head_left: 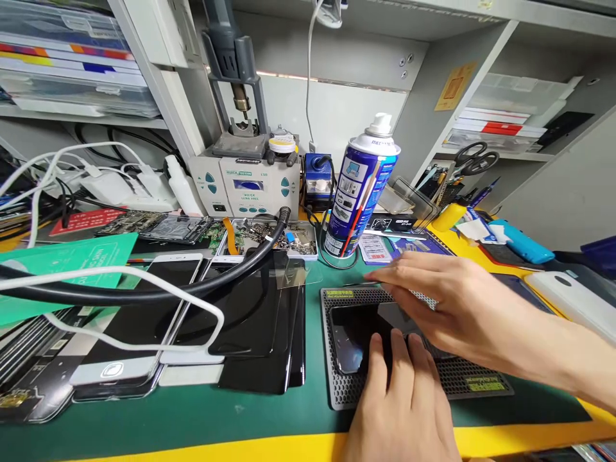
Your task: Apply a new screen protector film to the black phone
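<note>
A black phone (349, 337) with a glossy screen lies on a grey honeycomb-textured mat (337, 394). My left hand (407, 398) comes in from below, its fingers stretched out and resting on the phone's lower edge. Over the mat's far edge is my right hand (443, 292), with thumb and fingers drawn together. Something thin and dark shows at its fingertips; I cannot make out what it is. The right hand covers part of the phone and the mat's right side.
A blue spray can (359, 192) stands behind the mat. On the left, phones and black glass panels (245, 314) are stacked beneath a white cable (144, 276) and a black hose (192, 292). A hot-air station (250, 186) stands behind them; a white phone (572, 298) lies at right.
</note>
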`<state>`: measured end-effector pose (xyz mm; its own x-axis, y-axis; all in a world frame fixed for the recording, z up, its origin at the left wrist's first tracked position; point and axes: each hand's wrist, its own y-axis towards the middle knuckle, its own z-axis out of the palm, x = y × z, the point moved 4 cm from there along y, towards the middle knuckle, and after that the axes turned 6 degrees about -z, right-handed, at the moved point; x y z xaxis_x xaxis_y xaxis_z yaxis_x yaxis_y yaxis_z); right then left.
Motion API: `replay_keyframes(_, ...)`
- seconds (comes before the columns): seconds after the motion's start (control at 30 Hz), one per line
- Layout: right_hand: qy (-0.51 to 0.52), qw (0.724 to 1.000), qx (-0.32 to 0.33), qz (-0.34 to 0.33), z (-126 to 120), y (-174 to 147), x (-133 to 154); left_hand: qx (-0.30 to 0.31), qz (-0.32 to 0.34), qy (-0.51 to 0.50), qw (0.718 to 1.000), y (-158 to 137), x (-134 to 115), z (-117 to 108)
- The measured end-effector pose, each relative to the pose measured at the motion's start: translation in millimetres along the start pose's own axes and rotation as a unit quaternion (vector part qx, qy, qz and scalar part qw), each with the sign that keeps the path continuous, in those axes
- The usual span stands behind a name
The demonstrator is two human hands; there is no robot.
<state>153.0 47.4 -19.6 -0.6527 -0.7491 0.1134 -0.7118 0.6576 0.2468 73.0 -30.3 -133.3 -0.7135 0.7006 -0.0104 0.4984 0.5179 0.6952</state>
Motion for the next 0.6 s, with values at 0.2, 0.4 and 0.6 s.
replay_keyframes(0.2,-0.052,0.992,0.02,-0.115,6.1,-22.7,15.0,-0.006,-0.101,-0.035,0.994,-0.6,-22.2,8.8)
replay_keyframes(0.4,-0.117,0.981,0.035,-0.152,23.2,-24.5,19.1,-0.005,-0.047,-0.008,0.999,-6.6,-26.1,16.8)
replay_keyframes(0.6,-0.09,0.983,0.062,-0.151,30.5,-6.3,16.2,-0.064,-0.059,0.01,0.996,-0.9,-6.0,11.1)
